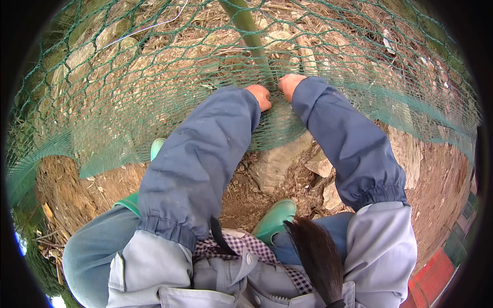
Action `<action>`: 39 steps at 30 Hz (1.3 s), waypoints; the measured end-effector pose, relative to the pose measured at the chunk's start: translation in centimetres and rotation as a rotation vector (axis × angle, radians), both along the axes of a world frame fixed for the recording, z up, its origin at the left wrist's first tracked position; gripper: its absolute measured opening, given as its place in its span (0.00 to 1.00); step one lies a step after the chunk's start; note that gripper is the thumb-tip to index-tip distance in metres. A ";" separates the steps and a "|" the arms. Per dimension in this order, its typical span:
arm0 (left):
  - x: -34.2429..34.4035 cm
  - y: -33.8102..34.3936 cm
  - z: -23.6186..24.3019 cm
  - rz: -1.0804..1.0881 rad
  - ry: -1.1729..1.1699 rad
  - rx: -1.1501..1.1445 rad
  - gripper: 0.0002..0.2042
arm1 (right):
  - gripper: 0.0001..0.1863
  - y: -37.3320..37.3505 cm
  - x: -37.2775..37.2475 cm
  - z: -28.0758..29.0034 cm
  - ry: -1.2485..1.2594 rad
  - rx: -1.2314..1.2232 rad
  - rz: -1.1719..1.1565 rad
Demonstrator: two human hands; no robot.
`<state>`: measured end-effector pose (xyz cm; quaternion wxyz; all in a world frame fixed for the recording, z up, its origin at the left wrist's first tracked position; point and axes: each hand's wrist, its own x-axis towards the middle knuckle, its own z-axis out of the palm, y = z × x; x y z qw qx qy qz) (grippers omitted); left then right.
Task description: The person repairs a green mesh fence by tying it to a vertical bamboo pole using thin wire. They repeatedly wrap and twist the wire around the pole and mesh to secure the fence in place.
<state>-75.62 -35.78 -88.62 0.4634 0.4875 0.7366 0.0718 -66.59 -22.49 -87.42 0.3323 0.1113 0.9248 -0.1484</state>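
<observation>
Where the hands meet: at the far middle, both press on the net (154, 92) beside the post (250, 36).
Net: green knotted mesh with diamond holes, soft and sagging, stretched across the far half from left to right, bunched thicker at its near edge.
Post: dull green, round, smooth, leaning away behind the mesh.
Left hand (260, 96): curled into the mesh just left of the post; fingers bent under, their grip hidden, so I cannot tell.
Right hand (289, 84): touching the mesh right of the post; fingers folded out of sight, cannot tell.
Ground: dry brown soil, straw, pale rough stones (277, 161).
Boots (275, 219): glossy green rubber, near.
</observation>
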 end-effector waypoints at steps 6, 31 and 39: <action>3.4 0.4 1.7 -0.188 0.449 0.292 0.06 | 0.17 0.5 -1.6 -1.1 -0.188 -0.013 0.184; 3.8 -4.9 0.4 -0.082 0.412 0.580 0.07 | 0.22 1.1 2.9 -2.0 0.338 0.027 0.054; 2.2 -3.6 -1.4 0.028 0.118 0.499 0.10 | 0.10 0.1 1.4 -1.5 0.207 0.187 0.194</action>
